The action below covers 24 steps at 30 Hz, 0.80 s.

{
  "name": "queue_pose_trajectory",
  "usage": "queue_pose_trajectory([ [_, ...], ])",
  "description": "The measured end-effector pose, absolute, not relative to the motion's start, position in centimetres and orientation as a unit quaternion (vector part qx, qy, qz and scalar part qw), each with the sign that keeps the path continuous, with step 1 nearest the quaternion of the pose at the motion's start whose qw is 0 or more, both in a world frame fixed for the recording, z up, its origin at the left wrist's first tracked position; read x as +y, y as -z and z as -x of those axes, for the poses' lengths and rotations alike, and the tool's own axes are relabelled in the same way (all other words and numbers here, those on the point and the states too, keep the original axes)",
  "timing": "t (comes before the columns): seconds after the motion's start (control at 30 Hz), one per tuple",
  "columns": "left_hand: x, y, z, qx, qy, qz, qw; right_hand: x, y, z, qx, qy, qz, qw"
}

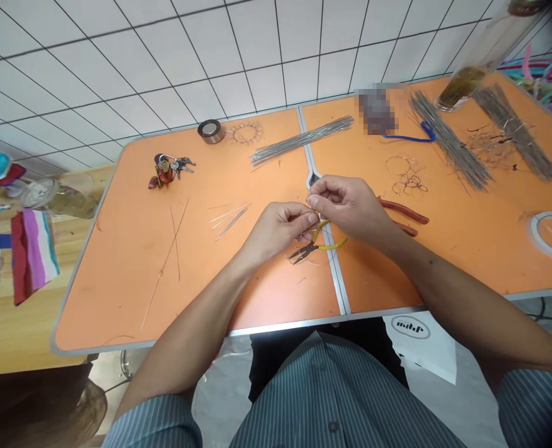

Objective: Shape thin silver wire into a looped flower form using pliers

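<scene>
The person is sitting at an orange table (163, 298) and is working a thin wire (313, 216) between both hands, directly above the yellow-handled pliers (321, 244) that are lying on the table's centre seam. The left hand (282, 227) is curling into a loose fist, with thumb and forefinger pinching one end of the wire. The right hand (345, 202) is closing from the other side, its fingertips meeting the left ones in a second tight pinch. The wire is so fine that its shape between the fingers is hard to make out.

Judging by the grip, the step in hand is a bending or twisting of this short piece by finger pressure alone, since the pliers are lying unheld beneath the hands. Shaping it further is calling for a steady pinch on both ends and small, controlled turns, because such thin wire is likely to kink or slip.

Just right of the yellow-handled pliers, red-handled pliers (404, 213) are resting on the table, partly behind the right wrist. Beyond those, farther from the person, small wire rings (409, 177) are lying. To the left of the yellow-handled pliers, loose wire pieces (231, 216) are scattered. Well beyond the yellow-handled pliers, toward the tiled wall, a bundle of straight wires (299, 140) is lying, with a tape roll (211, 130) and a bunch of keys (168, 168) off to its left.
</scene>
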<state>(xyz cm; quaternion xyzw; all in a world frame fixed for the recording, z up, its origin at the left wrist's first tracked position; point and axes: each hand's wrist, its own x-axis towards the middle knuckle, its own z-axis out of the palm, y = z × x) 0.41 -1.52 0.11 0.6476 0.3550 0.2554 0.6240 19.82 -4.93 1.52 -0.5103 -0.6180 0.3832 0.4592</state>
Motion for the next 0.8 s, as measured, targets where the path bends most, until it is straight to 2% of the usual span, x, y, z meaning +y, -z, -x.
queue_pose_trajectory([
  [0.2,-1.32,-0.04,-0.54,0.357,-0.29,-0.589,0.664,-5.01,-1.43,-20.0,-0.597,-0.361,0.531,0.481],
  [0.47,-1.06,-0.24,-0.47,0.359,-0.327,-0.573,0.66,-4.78,-1.2,-19.94,-0.574,-0.345,0.57,0.475],
  [0.6,-0.99,-0.19,-0.49,0.391,-0.324,-0.563,0.652,-4.89,-1.34,-19.92,-0.583,-0.351,0.539,0.496],
  [0.8,-0.96,-0.33,-0.55,0.428,-0.299,-0.529,0.67,-5.51,-1.26,-19.82,-0.635,-0.239,0.504,0.535],
])
